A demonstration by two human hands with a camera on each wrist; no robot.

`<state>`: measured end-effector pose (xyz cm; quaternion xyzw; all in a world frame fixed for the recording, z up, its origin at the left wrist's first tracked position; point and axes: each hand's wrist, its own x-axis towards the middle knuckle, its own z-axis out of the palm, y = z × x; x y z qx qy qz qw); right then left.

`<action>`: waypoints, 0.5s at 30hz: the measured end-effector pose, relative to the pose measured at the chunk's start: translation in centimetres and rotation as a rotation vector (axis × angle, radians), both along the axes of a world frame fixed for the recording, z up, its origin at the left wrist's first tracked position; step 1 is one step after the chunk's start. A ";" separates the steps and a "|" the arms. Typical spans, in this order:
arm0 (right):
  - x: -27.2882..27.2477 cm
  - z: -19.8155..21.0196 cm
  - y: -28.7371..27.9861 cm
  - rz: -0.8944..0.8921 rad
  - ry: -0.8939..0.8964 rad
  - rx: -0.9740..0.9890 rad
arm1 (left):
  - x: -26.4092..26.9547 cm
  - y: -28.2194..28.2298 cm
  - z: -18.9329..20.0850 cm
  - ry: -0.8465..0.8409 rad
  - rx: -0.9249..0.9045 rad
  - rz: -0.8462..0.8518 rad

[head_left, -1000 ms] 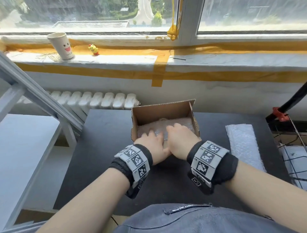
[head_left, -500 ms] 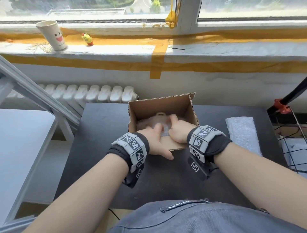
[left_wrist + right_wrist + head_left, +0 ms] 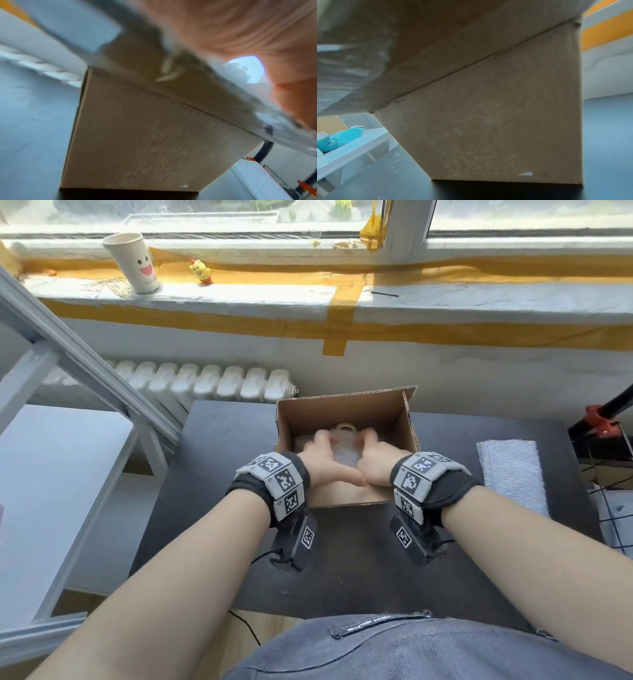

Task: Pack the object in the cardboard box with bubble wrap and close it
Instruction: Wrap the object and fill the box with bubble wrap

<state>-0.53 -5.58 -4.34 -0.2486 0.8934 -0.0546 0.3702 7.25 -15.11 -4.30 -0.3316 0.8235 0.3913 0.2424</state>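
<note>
The open cardboard box [image 3: 342,409] stands on the black table [image 3: 219,474], its back flap upright. Inside lies a pale object with a ring-shaped top [image 3: 344,428], mostly covered by bubble wrap [image 3: 344,457]. My left hand [image 3: 323,455] and right hand [image 3: 375,455] reach into the box side by side. Their fingers curl down over the wrap on either side of the object, and the thumbs lie on the near flap. The left wrist view shows my palm [image 3: 240,33] above the box's front wall [image 3: 145,135]. Only the box wall [image 3: 496,115] appears in the right wrist view.
A spare folded sheet of bubble wrap [image 3: 510,470] lies on the table to the right of the box. A wire rack and a red clamp [image 3: 596,419] stand at the right edge. A white table [image 3: 51,491] and a radiator [image 3: 205,380] are on the left.
Both hands have pushed farther into the box. The wrap, spread flat a second ago, is now bunched under the fingers, and the object's ring shows at the back.
</note>
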 end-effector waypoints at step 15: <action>0.1 -0.5 0.4 -0.017 0.050 -0.066 | 0.0 1.0 -0.2 0.002 -0.287 -0.054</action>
